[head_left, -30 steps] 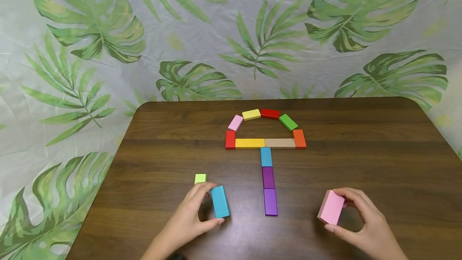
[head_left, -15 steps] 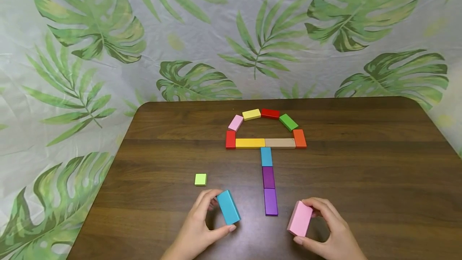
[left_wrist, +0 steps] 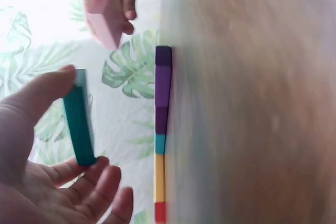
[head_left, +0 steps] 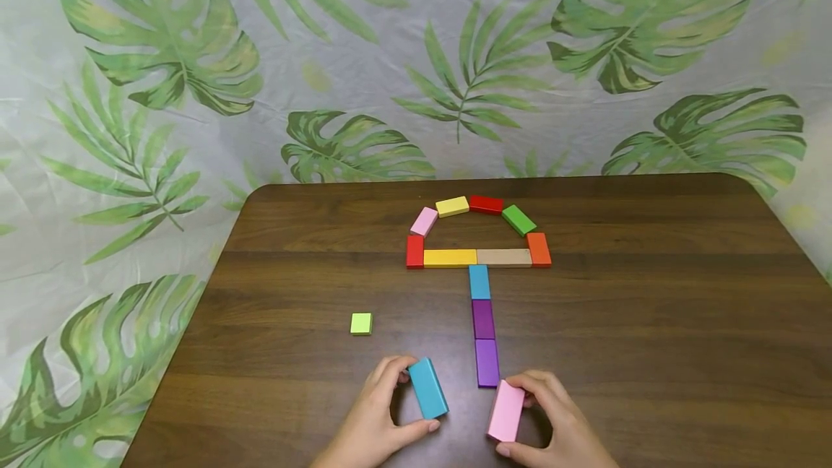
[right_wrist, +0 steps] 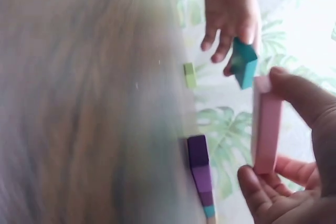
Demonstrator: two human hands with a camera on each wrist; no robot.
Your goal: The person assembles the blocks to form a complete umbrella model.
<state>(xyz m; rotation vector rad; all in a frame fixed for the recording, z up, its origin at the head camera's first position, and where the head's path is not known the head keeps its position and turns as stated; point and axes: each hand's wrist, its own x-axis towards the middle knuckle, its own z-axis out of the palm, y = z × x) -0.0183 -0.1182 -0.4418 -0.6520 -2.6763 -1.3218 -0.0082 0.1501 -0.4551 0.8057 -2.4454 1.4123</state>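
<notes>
A turquoise block [head_left: 429,388] is pinched end to end between the thumb and fingers of my left hand [head_left: 377,414]. My right hand [head_left: 555,421] grips a pink block [head_left: 505,412] the same way. Both blocks are held above the table, tilted, as the wrist views show. Between and beyond the hands lies a column of a light purple block [head_left: 487,363], a dark purple block [head_left: 483,319] and a blue block [head_left: 479,282]. The pink block is just below and right of the column's near end.
The column meets a row of a yellow block [head_left: 450,258] and a tan block [head_left: 504,258]. Over it arches a line of coloured blocks, among them a green block [head_left: 519,219]. A small lime block [head_left: 361,323] lies left on the wooden table [head_left: 650,295]. Behind hangs a leaf-patterned cloth [head_left: 364,78].
My right hand has carried the pink block left, toward the column's near end. My left hand has moved right and nearer with the turquoise block, so the lime block shows fully.
</notes>
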